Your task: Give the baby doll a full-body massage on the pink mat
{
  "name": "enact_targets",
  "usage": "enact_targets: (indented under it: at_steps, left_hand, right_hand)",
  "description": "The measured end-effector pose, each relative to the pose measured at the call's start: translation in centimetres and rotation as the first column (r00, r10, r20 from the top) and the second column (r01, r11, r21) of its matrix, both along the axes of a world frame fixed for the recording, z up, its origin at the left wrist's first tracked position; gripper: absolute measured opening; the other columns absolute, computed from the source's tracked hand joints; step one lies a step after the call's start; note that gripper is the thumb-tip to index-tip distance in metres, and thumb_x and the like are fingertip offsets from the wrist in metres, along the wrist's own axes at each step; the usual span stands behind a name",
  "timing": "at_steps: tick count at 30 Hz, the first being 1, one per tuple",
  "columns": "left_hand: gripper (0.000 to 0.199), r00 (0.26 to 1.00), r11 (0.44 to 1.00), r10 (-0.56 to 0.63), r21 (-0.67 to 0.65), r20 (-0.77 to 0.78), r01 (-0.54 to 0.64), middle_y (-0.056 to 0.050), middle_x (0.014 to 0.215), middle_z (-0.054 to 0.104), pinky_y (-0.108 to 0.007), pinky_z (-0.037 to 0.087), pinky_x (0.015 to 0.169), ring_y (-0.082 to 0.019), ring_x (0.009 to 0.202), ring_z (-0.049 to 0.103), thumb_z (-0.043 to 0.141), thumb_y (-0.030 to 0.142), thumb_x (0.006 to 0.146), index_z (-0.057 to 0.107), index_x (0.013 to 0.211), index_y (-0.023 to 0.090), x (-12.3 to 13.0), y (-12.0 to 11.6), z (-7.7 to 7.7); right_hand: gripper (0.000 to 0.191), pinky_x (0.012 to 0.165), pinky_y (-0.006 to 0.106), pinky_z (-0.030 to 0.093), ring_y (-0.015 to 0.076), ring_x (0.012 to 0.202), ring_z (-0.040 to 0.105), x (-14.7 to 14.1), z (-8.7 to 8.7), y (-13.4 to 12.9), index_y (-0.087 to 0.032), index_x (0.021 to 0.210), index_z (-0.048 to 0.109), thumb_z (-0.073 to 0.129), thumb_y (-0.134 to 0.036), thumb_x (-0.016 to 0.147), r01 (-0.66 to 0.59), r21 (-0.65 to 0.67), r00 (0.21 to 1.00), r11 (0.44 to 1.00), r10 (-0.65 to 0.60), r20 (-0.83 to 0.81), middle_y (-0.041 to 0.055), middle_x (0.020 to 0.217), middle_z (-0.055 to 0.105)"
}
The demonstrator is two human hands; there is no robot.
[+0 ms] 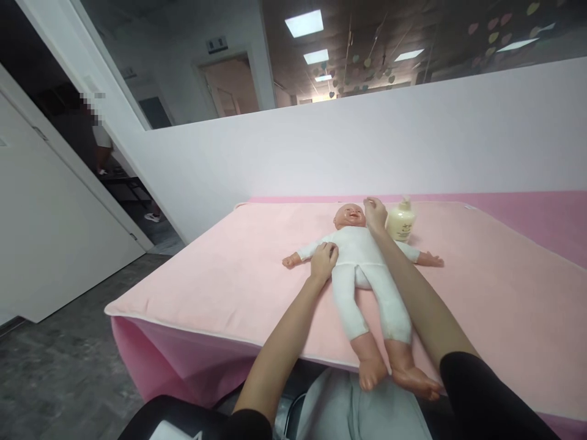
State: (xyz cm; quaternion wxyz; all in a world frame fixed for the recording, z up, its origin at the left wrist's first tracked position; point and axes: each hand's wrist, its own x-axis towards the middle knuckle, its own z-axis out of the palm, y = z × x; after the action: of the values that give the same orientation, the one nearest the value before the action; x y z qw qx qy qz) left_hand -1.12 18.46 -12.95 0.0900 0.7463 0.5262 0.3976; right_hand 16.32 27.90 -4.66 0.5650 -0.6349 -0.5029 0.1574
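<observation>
A baby doll (360, 247) in a white one-piece suit lies on its back on a pink blanket (220, 263). Its head points toward the wall and its bare feet hang past the near edge. My left hand (324, 261) rests against the doll's side, below its outstretched arm, with the fingers curled. Beside the doll's head is my right hand (376, 215), its fingers bent together; what they hold, if anything, is hidden. My right forearm passes over the doll's side and covers part of its arm. A pale yellow pump bottle (401, 221) stands just right of my right hand.
Pink cloth (183, 354) hangs down the table's front. A white wall (367, 146) with a window above it rises behind the table. To the left are a white door (59, 214) and a doorway where part of a person (103, 137) shows.
</observation>
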Motion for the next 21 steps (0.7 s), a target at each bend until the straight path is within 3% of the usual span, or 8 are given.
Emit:
enact_targets:
  at_steps: [3,8,15,21]
  left_hand:
    - [0.02,0.999,0.999,0.043,0.016,-0.029,-0.043,-0.006,0.094,0.063,-0.031,0.042,0.087,-0.02,0.095,0.056,0.039,0.024,0.093,0.059,0.091,0.02,0.1,0.0,-0.1]
    - [0.019,0.995,0.996,0.091,0.026,-0.044,-0.09,-0.006,0.094,0.063,-0.031,0.043,0.087,-0.019,0.094,0.057,0.04,0.022,0.093,0.059,0.091,0.02,0.7,0.1,0.0]
    - [0.019,0.997,0.997,0.083,0.002,-0.001,-0.083,-0.007,0.096,0.061,-0.033,0.044,0.09,-0.02,0.097,0.056,0.043,0.023,0.091,0.062,0.094,0.02,0.7,-0.3,0.3]
    - [0.025,0.949,0.993,0.002,-0.113,0.315,0.036,-0.004,0.1,0.061,-0.028,0.046,0.088,-0.016,0.093,0.059,0.058,0.021,0.082,0.067,0.105,0.021,0.8,0.2,-0.1]
  right_hand:
    - [0.056,0.107,0.034,0.032,0.0219,0.125,0.048,-0.4,-2.3,3.0,-0.016,0.136,0.049,0.047,-0.04,0.085,-0.115,-0.02,0.98,0.993,0.111,-0.168,0.0115,0.137,0.051]
    - [0.059,0.113,0.038,0.027,0.0216,0.133,0.04,0.1,-6.2,4.9,-0.02,0.135,0.05,0.052,-0.044,0.081,-0.331,0.096,0.904,0.939,0.345,-0.252,0.0072,0.144,0.044]
    - [0.061,0.116,0.037,0.024,0.0215,0.134,0.039,0.5,-6.6,4.3,-0.017,0.136,0.047,0.052,-0.045,0.081,-0.326,0.104,0.925,0.939,0.34,-0.17,0.0098,0.144,0.044]
    - [0.066,0.115,0.035,0.026,0.0198,0.136,0.037,1.2,-6.6,3.2,-0.017,0.141,0.037,0.049,-0.045,0.083,-0.374,0.044,0.9,0.926,0.375,-0.223,0.0095,0.148,0.038]
